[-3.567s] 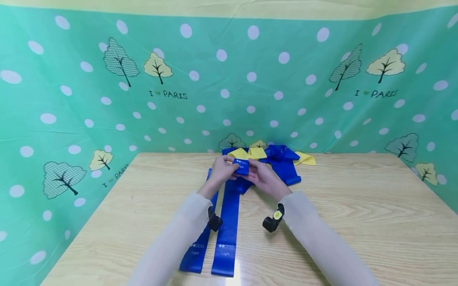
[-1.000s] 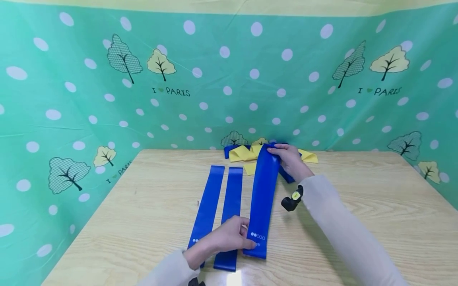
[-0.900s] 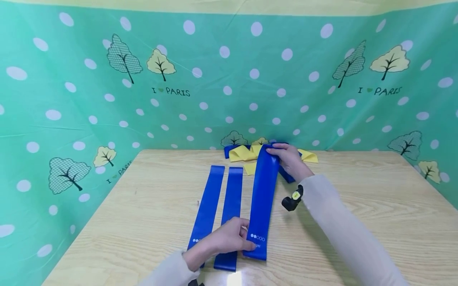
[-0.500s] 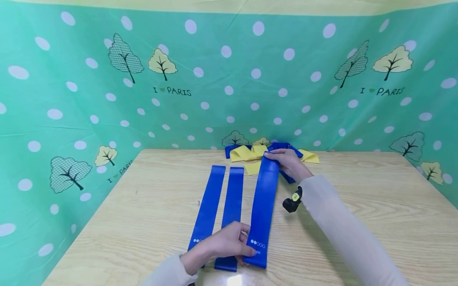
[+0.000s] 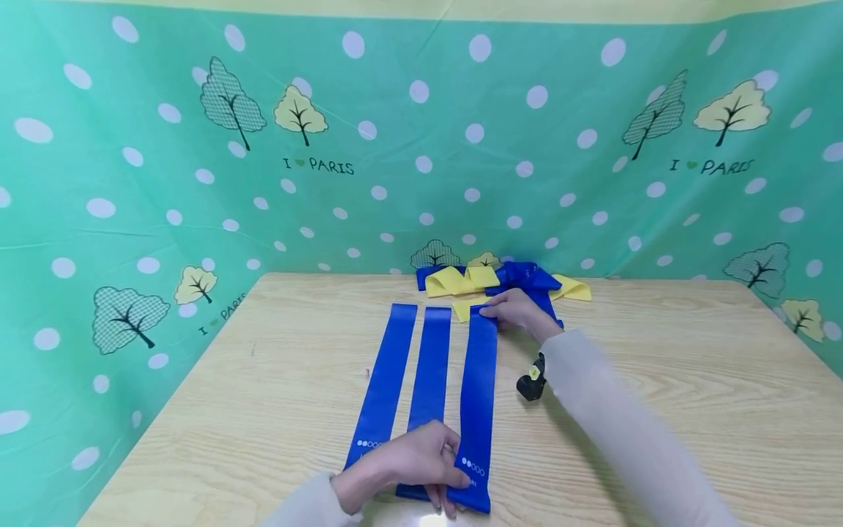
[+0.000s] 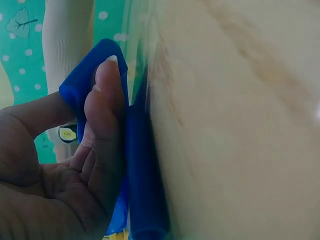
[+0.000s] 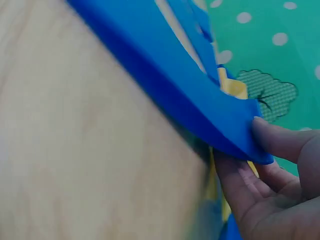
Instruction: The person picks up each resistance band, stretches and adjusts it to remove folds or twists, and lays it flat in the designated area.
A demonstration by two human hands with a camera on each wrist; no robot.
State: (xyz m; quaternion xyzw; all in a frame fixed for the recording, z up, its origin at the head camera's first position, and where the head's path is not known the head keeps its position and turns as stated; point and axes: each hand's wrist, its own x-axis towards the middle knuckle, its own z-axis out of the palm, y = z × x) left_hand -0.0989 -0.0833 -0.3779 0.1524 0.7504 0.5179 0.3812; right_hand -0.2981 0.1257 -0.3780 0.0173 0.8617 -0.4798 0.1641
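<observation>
A blue resistance band marked with white circles stretches lengthwise between both hands, low over the wooden table. My left hand pinches its near end, the thumb lying over the printed word. In the left wrist view, the fingers lie inside the band's looped end. At the far end, my right hand pinches the band between thumb and fingers, as the right wrist view also shows on the blue band. To the left lie two more blue bands, a middle one and an outer one, the middle partly hidden by my left hand.
A loose pile of blue bands and yellow bands lies at the table's back edge, just beyond my right hand. Behind it hangs a green dotted cloth. The wooden table extends to both sides.
Earlier both hands held a folded blue band near the pile. It became stretched out lengthwise; since then its far end has come lower and nearer, and its near end has shifted slightly toward the front edge.
</observation>
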